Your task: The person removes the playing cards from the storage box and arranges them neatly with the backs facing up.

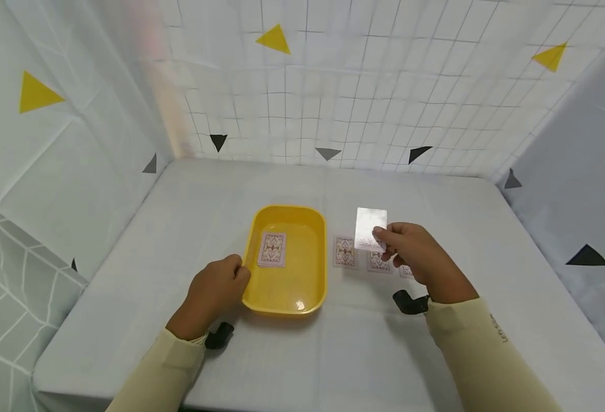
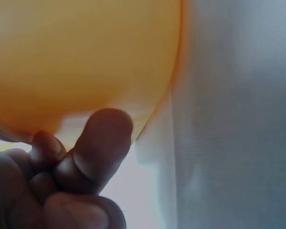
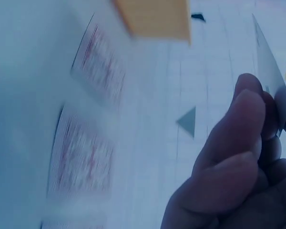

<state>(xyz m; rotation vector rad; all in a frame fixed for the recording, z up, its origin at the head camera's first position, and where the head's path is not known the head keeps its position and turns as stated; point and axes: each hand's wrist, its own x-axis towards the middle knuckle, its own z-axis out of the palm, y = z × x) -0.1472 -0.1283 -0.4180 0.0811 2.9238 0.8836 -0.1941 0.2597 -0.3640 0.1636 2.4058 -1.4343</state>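
My left hand [image 1: 218,286] grips the left rim of a yellow tray [image 1: 313,286]; in the left wrist view its fingers [image 2: 105,148] lie against the tray's outer wall. Inside the tray, toward the left, lies a small stack of playing cards [image 1: 272,249] with red patterned backs. A playing card [image 1: 370,226] is pinched between thumb and fingers of my right hand [image 1: 410,252], raised above the table, its upper side pale with glare. Below it, a row of face-down cards [image 1: 345,252] lies right of the tray; the right hand partly covers the last card [image 1: 407,271].
A white cloth covers the table [image 1: 189,217]. White sheets with grid lines [image 1: 364,86] hang behind it and at the sides, with yellow, black and grey triangles on them. A black wrist camera [image 1: 410,302] sits under the right wrist, another [image 1: 220,336] by the left.
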